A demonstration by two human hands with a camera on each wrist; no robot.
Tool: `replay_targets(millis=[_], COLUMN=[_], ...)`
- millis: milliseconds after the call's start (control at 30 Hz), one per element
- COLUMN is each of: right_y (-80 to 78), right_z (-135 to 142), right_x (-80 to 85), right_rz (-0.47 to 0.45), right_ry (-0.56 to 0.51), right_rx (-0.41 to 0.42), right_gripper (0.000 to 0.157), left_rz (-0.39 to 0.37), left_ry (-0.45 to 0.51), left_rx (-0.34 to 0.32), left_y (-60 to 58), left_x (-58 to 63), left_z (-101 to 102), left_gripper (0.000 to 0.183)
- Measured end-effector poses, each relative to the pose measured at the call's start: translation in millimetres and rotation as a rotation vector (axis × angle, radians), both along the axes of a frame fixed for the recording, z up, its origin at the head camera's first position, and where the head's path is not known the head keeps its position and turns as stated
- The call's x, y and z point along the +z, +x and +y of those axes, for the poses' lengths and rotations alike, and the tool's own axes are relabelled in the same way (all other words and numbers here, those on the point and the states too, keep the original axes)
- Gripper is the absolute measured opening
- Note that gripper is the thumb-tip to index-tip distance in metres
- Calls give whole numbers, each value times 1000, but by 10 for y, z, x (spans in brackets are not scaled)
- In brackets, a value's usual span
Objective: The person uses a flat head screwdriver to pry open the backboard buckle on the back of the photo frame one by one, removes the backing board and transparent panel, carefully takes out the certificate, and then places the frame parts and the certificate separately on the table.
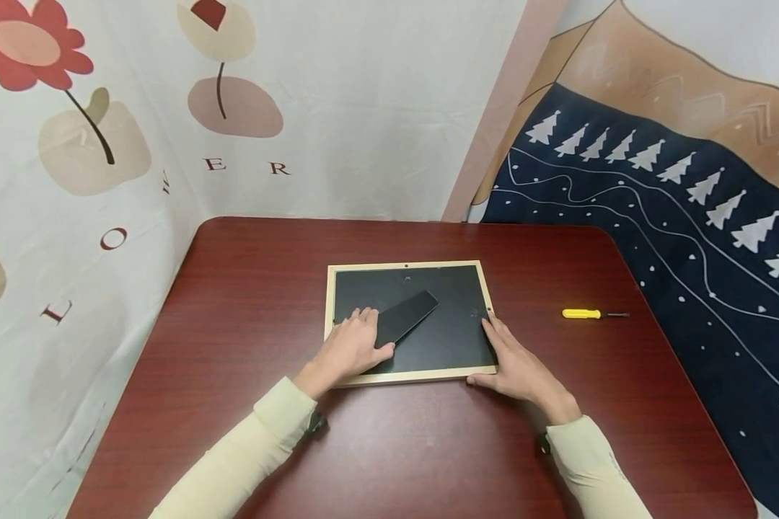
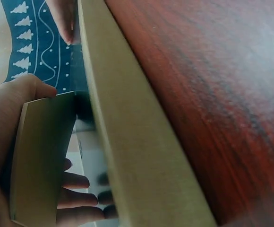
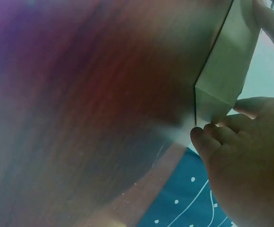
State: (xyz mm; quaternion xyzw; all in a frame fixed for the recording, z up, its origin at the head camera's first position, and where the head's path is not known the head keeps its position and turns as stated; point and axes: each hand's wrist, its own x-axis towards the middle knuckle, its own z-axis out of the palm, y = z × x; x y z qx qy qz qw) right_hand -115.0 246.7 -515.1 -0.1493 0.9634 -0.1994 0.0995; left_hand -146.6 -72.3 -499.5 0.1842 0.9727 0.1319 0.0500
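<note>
A picture frame (image 1: 409, 376) with a light wood border lies face down on the table, its black backing board (image 1: 448, 331) upward. My left hand (image 1: 349, 346) holds the black stand (image 1: 409, 314) on the back, thumb along one edge and fingers past the other. In the left wrist view the stand (image 2: 42, 151) tilts away from the backing, with a gap between them. My right hand (image 1: 519, 367) grips the frame's near right corner, thumb on the front edge and fingers along the right side. The right wrist view shows that corner (image 3: 215, 101) against the fingers.
A yellow-handled screwdriver (image 1: 583, 314) lies on the right side of the dark red table (image 1: 247, 288). Behind the table hangs a pale cloth (image 1: 363, 144) with flowers and letters. A navy cloth (image 1: 681, 267) with white trees hangs at the right.
</note>
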Motion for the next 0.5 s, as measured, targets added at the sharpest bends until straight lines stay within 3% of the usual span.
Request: replay_targets(millis=[233,500], right_y=[-23,-41], right_z=[51,137], right_x=[47,147], right_rz=[-54,-58], right_ry=[-112,-184], right_rx=[-40,-86], right_gripper=[116,96], left_rz=[77,111], left_ry=[81,122], left_rx=[-2,-5], left_y=[13,41], left_x=[38,8], left_z=[7,86], left_gripper=[74,69])
